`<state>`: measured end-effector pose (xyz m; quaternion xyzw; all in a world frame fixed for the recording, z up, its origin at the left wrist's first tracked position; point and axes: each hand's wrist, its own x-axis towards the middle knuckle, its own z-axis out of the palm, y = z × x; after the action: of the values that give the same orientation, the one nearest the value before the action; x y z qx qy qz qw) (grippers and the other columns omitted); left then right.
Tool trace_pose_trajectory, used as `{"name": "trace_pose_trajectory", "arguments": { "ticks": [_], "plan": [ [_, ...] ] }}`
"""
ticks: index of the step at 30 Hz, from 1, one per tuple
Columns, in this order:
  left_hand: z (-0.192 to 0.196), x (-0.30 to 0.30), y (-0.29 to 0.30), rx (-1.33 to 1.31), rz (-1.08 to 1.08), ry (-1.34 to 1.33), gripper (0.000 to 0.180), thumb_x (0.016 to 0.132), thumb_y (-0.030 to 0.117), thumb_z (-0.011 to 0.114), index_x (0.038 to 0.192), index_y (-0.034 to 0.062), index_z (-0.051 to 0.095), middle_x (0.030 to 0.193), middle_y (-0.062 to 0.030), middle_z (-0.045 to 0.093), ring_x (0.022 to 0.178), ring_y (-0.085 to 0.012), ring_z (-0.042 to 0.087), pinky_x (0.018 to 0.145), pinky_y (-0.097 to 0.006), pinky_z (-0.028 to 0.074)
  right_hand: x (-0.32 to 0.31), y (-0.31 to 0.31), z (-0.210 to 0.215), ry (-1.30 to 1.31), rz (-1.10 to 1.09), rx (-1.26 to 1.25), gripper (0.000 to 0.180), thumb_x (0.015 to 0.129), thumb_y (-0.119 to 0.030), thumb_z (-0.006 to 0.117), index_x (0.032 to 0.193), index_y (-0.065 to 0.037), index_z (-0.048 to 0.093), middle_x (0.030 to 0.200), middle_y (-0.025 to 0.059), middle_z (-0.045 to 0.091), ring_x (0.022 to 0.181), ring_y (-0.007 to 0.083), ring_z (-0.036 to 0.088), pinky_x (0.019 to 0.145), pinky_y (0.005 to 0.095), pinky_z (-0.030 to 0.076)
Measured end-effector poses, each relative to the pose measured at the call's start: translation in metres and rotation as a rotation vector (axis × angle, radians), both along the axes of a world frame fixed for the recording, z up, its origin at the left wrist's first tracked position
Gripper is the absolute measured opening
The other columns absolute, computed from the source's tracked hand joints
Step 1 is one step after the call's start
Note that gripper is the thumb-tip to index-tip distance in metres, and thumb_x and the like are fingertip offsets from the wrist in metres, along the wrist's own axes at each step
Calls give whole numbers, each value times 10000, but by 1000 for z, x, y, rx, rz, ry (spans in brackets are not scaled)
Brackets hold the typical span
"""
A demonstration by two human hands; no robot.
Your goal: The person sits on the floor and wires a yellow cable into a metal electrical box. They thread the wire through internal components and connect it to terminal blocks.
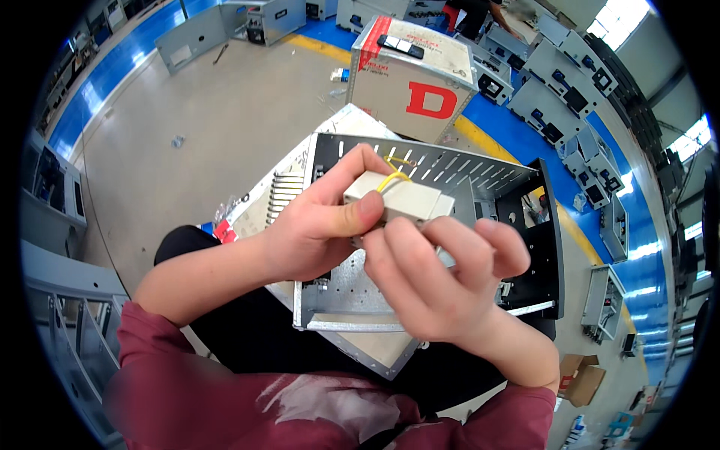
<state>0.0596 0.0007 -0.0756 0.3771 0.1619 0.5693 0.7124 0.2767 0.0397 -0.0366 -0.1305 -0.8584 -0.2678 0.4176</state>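
Observation:
My left hand is closed round a light grey, box-shaped electrical part, its thumb pressing on the near side. A yellow wire loops over the top of this part and ends in a loose tip. At the part's right end, the curled fingers of my right hand grip its near lower edge; their tips are partly hidden. Below both hands lies an open metal chassis with slotted and black walls, tilted across my lap area.
Beyond the chassis stands a large carton with a phone on top. Several metal enclosures line the blue floor strip at right. An opened small carton lies at lower right. Grey metal frames stand at left.

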Motion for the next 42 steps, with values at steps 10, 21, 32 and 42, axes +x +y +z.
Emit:
{"name": "trace_pose_trajectory", "arguments": {
  "ticks": [10, 21, 32, 42],
  "plan": [
    [5, 8, -2, 160, 148, 200, 492, 1181, 338, 795, 1515, 92, 531, 1390, -56, 693, 1283, -124, 659, 1121, -350, 538, 22, 12, 7, -153, 207, 40, 282, 851, -194, 919, 1126, -252, 895, 1211, -124, 691, 1151, 94, 704, 1170, 512, 308],
    [11, 7, -6, 27, 78, 257, 543, 1130, 321, 855, 1500, 102, 523, 1508, -55, 600, 1351, -137, 608, 1138, -356, 512, 26, 20, 11, -285, 313, 142, 256, 868, -172, 884, 1120, -213, 892, 1184, -78, 708, 1093, 134, 702, 1086, 431, 352],
    [2, 2, -2, 41, -6, -84, 562, 1139, 316, 841, 1591, 93, 593, 1453, -90, 706, 1345, -190, 707, 1127, -380, 575, 10, 4, 4, -67, 27, 36, 248, 925, -293, 914, 1172, -313, 909, 1253, -117, 735, 1254, 152, 632, 1202, 458, 371],
    [4, 10, 0, 98, 161, 27, 548, 1149, 302, 830, 1587, 77, 589, 1434, -85, 716, 1346, -172, 696, 1158, -358, 562, 6, 6, 15, -245, 90, 102, 94, 945, -212, 774, 1006, -249, 835, 1125, -96, 800, 1163, 81, 755, 1189, 482, 267]
  ]
}}
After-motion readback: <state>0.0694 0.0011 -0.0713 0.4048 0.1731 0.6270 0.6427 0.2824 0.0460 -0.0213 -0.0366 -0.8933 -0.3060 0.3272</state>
